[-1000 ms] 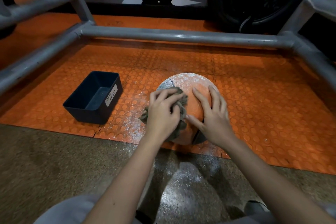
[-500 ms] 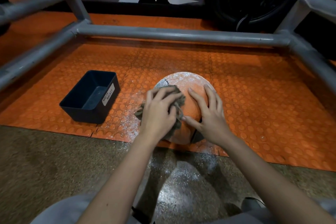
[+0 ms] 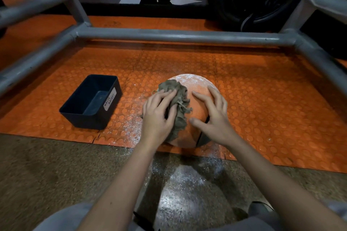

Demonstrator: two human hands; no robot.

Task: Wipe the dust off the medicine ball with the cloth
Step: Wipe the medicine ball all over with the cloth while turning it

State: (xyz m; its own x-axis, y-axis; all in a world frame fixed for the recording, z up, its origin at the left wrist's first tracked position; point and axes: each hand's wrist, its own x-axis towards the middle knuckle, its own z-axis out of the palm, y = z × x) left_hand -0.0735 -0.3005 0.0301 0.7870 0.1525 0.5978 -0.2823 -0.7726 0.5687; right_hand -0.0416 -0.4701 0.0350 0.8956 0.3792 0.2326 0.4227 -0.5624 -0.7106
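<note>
On the orange mat (image 3: 262,99) sits the medicine ball (image 3: 199,105), mid-wipe. The right hand (image 3: 216,116) lies spread flat, steadying it. The left hand (image 3: 157,116) grips the bunched cloth (image 3: 178,95) against its top. Dust (image 3: 189,80) whitens the far side (likely the next stroke).

I see an orange ball (image 3: 197,88), white-dusted on top, and a grey-brown cloth (image 3: 176,95). The mat (image 3: 262,99) is orange, patterned with round dots. Centre left, a dark blue bin (image 3: 82,118) with a white label (image 3: 109,99). Lower frame, speckled brown floor (image 3: 47,174).
</note>
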